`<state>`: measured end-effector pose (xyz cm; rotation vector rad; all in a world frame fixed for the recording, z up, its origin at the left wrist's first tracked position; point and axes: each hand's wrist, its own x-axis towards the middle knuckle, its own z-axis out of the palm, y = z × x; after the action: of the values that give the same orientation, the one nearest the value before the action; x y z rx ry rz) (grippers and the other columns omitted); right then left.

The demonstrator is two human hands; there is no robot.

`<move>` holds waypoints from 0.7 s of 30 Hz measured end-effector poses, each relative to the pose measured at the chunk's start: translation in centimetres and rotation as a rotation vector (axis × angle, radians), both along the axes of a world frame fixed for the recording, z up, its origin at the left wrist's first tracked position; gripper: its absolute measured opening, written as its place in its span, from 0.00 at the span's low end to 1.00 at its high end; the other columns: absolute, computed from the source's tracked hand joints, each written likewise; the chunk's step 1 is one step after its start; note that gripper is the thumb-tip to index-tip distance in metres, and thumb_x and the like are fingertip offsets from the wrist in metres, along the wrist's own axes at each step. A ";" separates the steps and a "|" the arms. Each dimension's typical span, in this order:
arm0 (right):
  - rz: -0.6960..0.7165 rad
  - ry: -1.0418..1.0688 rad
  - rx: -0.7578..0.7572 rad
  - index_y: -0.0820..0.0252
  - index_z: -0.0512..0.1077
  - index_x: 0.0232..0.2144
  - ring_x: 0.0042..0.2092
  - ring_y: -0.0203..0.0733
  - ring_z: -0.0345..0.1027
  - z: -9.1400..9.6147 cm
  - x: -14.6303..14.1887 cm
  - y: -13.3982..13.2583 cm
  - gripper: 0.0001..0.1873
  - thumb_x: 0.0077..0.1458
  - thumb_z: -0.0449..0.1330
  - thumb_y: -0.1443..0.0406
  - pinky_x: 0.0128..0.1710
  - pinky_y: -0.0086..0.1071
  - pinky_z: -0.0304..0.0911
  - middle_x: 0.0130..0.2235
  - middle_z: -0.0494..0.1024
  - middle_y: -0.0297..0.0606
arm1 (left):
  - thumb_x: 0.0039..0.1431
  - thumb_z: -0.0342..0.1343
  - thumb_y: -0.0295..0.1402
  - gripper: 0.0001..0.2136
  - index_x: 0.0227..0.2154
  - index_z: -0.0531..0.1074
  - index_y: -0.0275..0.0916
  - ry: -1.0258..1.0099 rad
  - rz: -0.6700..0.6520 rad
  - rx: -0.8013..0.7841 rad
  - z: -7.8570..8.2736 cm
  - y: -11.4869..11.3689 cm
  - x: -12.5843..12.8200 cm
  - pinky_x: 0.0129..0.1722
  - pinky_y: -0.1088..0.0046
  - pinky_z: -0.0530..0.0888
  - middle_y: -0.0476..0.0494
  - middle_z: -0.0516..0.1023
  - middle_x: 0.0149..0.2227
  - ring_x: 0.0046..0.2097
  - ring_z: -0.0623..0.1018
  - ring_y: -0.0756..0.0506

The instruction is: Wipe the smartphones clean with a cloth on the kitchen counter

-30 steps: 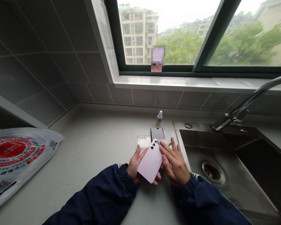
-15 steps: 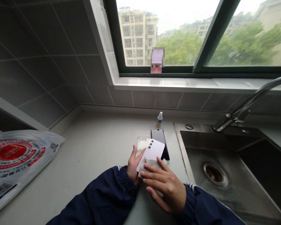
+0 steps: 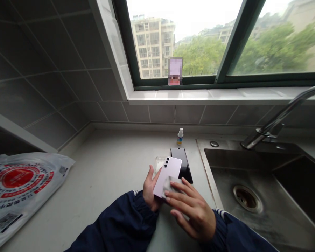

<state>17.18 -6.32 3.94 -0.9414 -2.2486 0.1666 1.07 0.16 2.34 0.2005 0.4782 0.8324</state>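
Note:
My left hand (image 3: 149, 189) grips a pale lilac phone (image 3: 169, 170) by its lower end, back side up with three camera lenses at the top. My right hand (image 3: 193, 207) lies across the phone's lower half, fingers pressing a small grey cloth (image 3: 171, 182) against its back. A black phone (image 3: 182, 162) lies flat on the counter just behind, and a clear phone case (image 3: 159, 162) sits to its left. A small dropper bottle (image 3: 180, 136) with a white cap stands behind them by the wall.
A steel sink (image 3: 254, 189) with a drain (image 3: 246, 198) fills the right side, its faucet (image 3: 280, 117) arching overhead. A printed plastic bag (image 3: 18, 189) lies at the left on the grey counter (image 3: 107, 175). Tiled walls and a window sill (image 3: 212, 96) close the back.
My right hand came off the sink side, brought a grey cloth onto the phone's back and now presses it there. The black phone behind is uncovered. The view shifted slightly.

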 end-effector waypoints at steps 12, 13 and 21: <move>-0.282 -0.056 0.072 0.63 0.64 0.59 0.68 0.57 0.45 -2.1 2.2 2.1 0.24 0.61 0.53 0.68 0.62 0.55 0.52 0.62 0.66 0.45 | 0.57 0.32 0.63 0.38 0.64 0.48 0.46 -0.128 -0.346 0.209 -0.9 0.2 -0.6 0.21 0.61 0.73 0.30 0.75 0.47 0.28 0.81 0.31; -0.289 -0.055 0.075 0.64 0.64 0.59 0.68 0.57 0.44 -2.2 2.2 2.1 0.24 0.62 0.53 0.68 0.62 0.56 0.52 0.62 0.65 0.46 | 0.57 0.32 0.63 0.37 0.64 0.47 0.46 -0.140 -0.361 0.215 -0.9 0.2 -0.6 0.21 0.60 0.73 0.30 0.75 0.48 0.28 0.81 0.31; -0.010 -0.157 0.015 0.63 0.66 0.57 0.67 0.51 0.47 -1.1 -0.6 -0.2 0.22 0.61 0.55 0.64 0.68 0.54 0.31 0.61 0.67 0.39 | 0.61 0.39 0.57 0.39 0.65 0.49 0.30 -0.090 -0.128 0.065 -1.0 0.0 -0.1 0.55 0.62 0.66 0.28 0.75 0.51 0.50 0.77 0.38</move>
<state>16.58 -6.47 2.83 -0.9881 -2.3845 0.0730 0.96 0.18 1.36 0.2503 0.3498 0.7287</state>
